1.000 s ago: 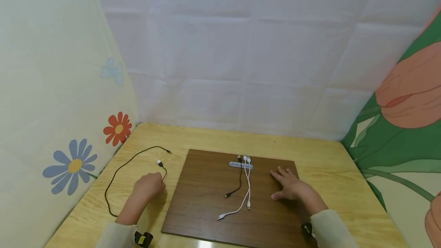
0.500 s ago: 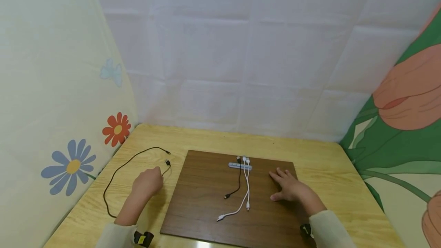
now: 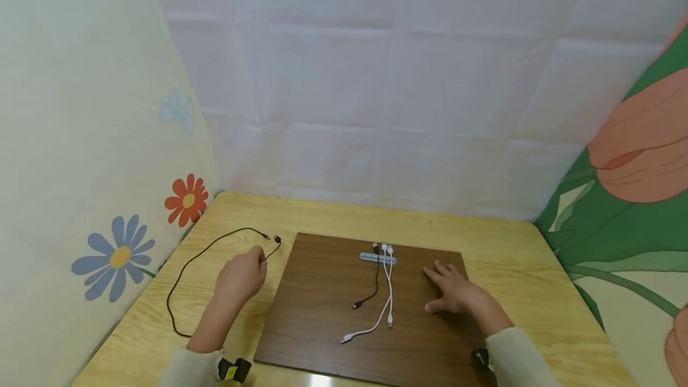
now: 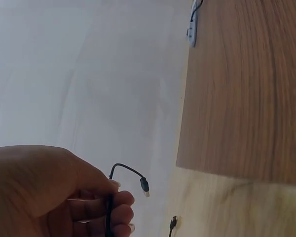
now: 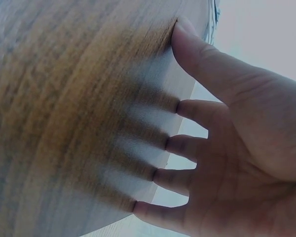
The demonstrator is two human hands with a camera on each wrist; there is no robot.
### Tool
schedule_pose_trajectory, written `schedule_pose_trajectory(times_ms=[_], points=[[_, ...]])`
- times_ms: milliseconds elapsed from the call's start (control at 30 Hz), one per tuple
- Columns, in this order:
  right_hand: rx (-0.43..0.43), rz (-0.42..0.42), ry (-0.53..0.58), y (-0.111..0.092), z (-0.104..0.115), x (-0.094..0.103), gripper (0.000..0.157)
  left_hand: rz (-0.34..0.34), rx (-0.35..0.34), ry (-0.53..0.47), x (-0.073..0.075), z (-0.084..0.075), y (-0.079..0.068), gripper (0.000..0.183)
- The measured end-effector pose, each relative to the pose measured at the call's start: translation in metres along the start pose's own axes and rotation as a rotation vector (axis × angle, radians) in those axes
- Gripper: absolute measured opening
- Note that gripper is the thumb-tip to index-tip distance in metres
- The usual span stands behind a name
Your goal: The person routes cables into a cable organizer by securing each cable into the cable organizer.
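Left of the board, my left hand (image 3: 240, 275) pinches a black USB cable (image 4: 119, 165) between thumb and fingers. The cable's USB plug (image 4: 145, 186) sticks out past the fingertips, bent over on a short length of cord. My right hand (image 3: 452, 289) rests with spread fingers on the right part of a dark wood board (image 3: 317, 303); in the right wrist view its fingertips touch the surface. Near the board's far edge lies a light blue cable clip strip (image 3: 368, 256). A short black cable (image 3: 376, 282) and two white cables (image 3: 371, 328) run from it toward me.
The held cable's long black cord (image 3: 171, 297) loops over the light wood table (image 3: 242, 202) on the left, its small connector (image 4: 173, 223) lying near the board's far left corner. Patterned cloths stand on both sides, and a white cloth (image 3: 333, 106) hangs behind.
My left hand has lifted the USB plug end and moved it away from me and slightly right, toward the board's far left corner. My right hand has stayed put on the board.
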State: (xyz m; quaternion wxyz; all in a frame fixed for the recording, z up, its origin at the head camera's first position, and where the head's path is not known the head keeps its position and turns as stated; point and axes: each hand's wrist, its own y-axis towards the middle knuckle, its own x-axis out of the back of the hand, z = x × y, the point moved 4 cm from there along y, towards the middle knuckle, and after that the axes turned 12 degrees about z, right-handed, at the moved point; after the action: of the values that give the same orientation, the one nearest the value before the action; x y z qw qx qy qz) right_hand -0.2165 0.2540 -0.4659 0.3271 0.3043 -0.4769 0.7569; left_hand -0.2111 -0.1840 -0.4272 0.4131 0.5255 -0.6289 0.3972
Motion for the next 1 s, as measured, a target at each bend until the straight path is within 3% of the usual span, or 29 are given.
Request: schedule_pose_trajectory(times_ms=[567, 1000], points=[[0.000, -0.005, -0.003, -0.003, 0.004, 0.004, 0.088, -0.104, -0.057, -0.016, -0.011, -0.043, 0.006, 0.009], [0.005, -0.007, -0.010, -0.001, 0.002, 0.003, 0.089, -0.140, -0.106, -0.020, -0.018, -0.068, 0.008, 0.010]])
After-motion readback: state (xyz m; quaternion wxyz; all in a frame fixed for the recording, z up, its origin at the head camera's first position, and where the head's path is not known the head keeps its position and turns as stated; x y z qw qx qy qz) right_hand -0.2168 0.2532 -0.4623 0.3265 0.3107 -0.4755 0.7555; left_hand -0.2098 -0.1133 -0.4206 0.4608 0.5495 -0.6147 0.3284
